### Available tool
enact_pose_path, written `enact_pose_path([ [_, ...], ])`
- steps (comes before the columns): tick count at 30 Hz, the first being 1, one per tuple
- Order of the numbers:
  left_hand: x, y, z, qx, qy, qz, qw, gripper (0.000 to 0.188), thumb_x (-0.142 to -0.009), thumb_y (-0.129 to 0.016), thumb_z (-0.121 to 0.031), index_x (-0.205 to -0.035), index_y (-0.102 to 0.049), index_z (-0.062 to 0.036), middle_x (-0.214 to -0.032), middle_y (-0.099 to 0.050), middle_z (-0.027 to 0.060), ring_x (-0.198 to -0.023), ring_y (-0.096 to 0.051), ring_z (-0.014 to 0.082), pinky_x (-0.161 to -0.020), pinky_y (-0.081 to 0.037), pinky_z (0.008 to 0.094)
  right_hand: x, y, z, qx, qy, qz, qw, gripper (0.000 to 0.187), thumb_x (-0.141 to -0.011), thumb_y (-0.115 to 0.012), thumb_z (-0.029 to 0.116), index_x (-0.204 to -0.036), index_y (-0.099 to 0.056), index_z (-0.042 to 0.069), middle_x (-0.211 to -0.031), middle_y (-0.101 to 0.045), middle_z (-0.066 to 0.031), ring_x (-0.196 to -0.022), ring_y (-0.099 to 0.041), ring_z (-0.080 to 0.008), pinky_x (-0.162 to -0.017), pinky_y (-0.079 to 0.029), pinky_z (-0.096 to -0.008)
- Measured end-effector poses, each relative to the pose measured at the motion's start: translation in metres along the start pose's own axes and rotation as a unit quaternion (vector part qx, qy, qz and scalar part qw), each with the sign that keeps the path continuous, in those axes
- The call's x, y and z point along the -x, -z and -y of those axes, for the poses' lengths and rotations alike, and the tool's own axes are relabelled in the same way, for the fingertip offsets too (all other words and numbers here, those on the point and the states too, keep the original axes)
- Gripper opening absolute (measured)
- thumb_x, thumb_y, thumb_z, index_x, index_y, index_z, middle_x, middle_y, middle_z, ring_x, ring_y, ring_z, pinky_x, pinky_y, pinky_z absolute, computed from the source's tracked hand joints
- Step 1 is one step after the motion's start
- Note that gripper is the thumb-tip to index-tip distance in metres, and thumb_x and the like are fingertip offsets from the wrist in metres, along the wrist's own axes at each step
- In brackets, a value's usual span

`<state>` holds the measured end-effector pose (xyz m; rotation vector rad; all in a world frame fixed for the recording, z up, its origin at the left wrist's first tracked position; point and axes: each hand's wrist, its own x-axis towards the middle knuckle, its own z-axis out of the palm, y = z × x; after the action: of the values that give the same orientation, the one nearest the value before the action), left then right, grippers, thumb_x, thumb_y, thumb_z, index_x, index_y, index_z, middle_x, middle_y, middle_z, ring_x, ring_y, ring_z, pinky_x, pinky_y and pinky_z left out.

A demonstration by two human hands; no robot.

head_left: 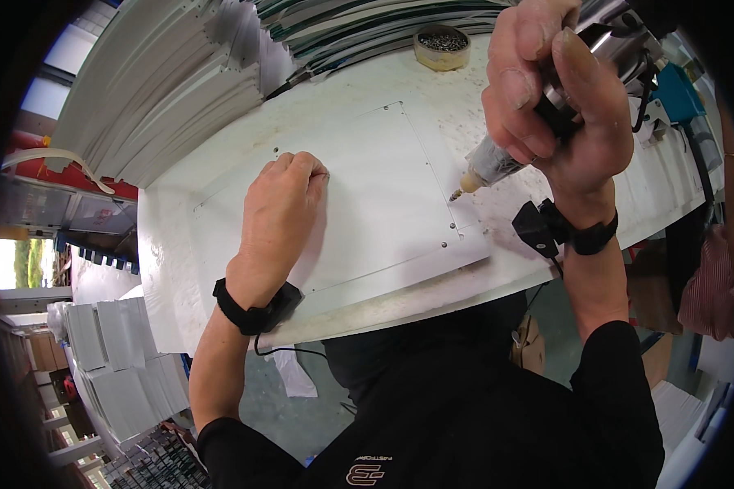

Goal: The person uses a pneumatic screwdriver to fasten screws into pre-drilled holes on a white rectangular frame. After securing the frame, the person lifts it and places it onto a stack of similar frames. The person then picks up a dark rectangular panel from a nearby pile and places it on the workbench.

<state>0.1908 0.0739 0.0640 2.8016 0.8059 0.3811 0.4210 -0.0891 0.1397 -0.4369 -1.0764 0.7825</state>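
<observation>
Gripping a power screwdriver [493, 161] cut off above, the right hand [597, 130] wraps it; the left hand [279, 204] bunches its fingertips, contents hidden.

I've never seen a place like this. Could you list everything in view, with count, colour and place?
Flat-topped worktable: one, white, centre
Thin rectangular panel: one, white, on the worktable
Round tub of small dark metal pieces: one, yellowish, top, right of centre
Stacked thin sheets: uncountable, white, upper left
Stacked dark-edged sheets: uncountable, green and white, top
Angular plastic-looking object: one, teal, right
Blocky stacks: several, white, lower left
Cylindrical power tool: one, silver, black and grey, upper right
Strapped wrist devices: two, black, one per wrist
Short-sleeved top: one, black, bottom
Left hand: one, bare, at the panel
Right hand: one, bare, holding the tool
</observation>
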Motion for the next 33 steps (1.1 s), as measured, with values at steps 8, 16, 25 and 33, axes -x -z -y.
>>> enact_pose_path([
  [8, -0.008, -0.006, -0.005, -0.091, -0.106, -0.030, 0.990, 0.009, -0.089, -0.068, -0.002, -0.095, -0.061, -0.0014, -0.089, -0.067, 0.0123, -0.082, -0.063, 0.0303, -0.074, -0.053, 0.0385, -0.004, 0.017, -0.001, 0.003, 0.036, 0.003, 0.999, 0.028, -0.105, -0.059, 0.028, -0.098, -0.049, 0.002, -0.074, -0.060, -0.0146, -0.036, -0.040, -0.0115, -0.032, -0.038, -0.0285],
  [16, 0.011, -0.011, -0.058, 0.452, 0.065, 0.090, 0.885, 0.011, -0.093, -0.068, -0.004, -0.096, -0.058, -0.0013, -0.092, -0.071, 0.0065, -0.081, -0.064, 0.0121, -0.077, -0.053, 0.0274, -0.001, 0.031, -0.010, -0.142, 0.056, -0.052, 0.987, 0.025, -0.109, -0.048, 0.029, -0.105, -0.052, 0.005, -0.081, -0.063, -0.0084, -0.039, -0.045, -0.0116, -0.035, -0.042, -0.0280],
  [25, 0.014, -0.034, -0.054, 0.668, 0.119, 0.149, 0.719, 0.021, -0.095, -0.075, -0.005, -0.105, -0.056, -0.0077, -0.106, -0.064, 0.0040, -0.091, -0.063, 0.0105, -0.082, -0.054, 0.0263, -0.001, 0.032, -0.015, -0.160, 0.093, -0.039, 0.982, 0.025, -0.110, -0.046, 0.029, -0.108, -0.054, 0.005, -0.084, -0.064, -0.0084, -0.041, -0.046, -0.0116, -0.036, -0.042, -0.0283],
  [33, 0.011, -0.033, -0.056, 0.672, 0.119, 0.164, 0.712, 0.020, -0.096, -0.071, -0.003, -0.108, -0.056, -0.0062, -0.104, -0.064, 0.0025, -0.093, -0.062, 0.0077, -0.086, -0.053, 0.0235, -0.002, 0.031, -0.014, -0.124, 0.092, -0.040, 0.987, 0.025, -0.110, -0.046, 0.028, -0.108, -0.052, 0.004, -0.084, -0.064, -0.0095, -0.041, -0.047, -0.0113, -0.036, -0.043, -0.0289],
])
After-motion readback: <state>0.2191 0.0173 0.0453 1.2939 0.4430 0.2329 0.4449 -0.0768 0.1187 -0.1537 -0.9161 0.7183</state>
